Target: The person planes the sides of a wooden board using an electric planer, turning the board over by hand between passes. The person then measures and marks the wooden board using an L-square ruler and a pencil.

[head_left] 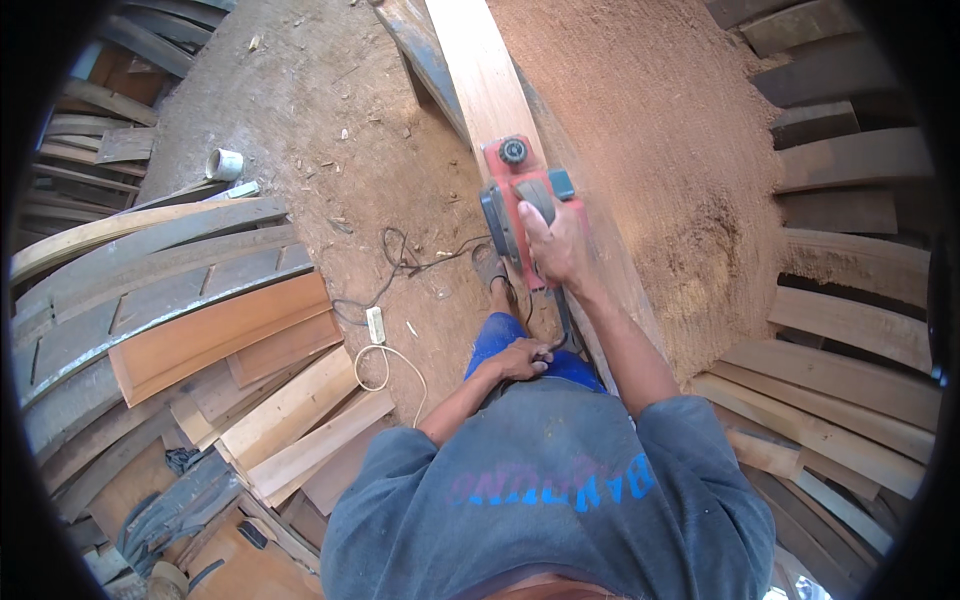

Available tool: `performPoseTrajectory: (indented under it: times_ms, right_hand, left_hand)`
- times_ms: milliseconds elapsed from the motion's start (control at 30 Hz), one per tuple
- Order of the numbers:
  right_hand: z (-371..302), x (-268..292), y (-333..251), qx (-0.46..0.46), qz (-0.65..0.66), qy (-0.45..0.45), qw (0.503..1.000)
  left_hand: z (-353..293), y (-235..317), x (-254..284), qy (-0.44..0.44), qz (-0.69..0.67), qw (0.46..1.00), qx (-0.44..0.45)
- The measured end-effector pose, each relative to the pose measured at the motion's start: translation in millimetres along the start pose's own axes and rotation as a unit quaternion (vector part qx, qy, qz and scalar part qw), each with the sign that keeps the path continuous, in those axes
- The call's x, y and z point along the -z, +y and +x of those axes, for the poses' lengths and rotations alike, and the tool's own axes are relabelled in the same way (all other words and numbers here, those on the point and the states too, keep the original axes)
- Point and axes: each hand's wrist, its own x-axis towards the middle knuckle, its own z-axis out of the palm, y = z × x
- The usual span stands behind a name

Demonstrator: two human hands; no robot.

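Note:
My right hand (556,242) is wrapped round the top handle of a red electric planer (505,165) with a black knob at its front. The planer rests on a long pale wooden board (482,75), which runs away from me along a worn wooden bench (408,28). From the planer's rear a dark power cord (566,318) hangs back towards my waist. There my left hand (522,360) is closed on the cord, in front of my blue shorts. The planer's underside is hidden.
A white extension socket (375,325) with a pale cable lies on the ground at left, near a loose dark cord (400,268). Stacked planks (225,330) line the left, more planks (850,265) the right. Wood shavings (640,110) cover the ground right of the bench. A white cup (225,164) lies far left.

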Motion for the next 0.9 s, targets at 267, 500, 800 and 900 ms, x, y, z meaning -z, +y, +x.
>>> performPoseTrajectory:
  times_ms: [267,500,800,900]
  right_hand:
    - [110.8,-3.9,-62.5,0.087,0.004,-0.003,0.996]
    - [209.1,-20.6,-97.2,0.12,-0.008,0.02,0.993]
    - [338.8,-34.8,-137.8,0.106,-0.014,0.016,0.994]
    - [384.5,-26.8,-148.3,0.07,-0.024,0.029,0.997]
  left_hand:
    - [-39.7,-8.8,97.8,0.279,-0.111,0.948,0.109]
    - [40.7,-17.5,189.2,0.674,0.017,0.722,0.154]
    - [113.0,56.1,324.8,0.514,-0.253,0.815,0.089]
    - [115.1,106.4,328.5,0.612,-0.102,0.775,0.116]
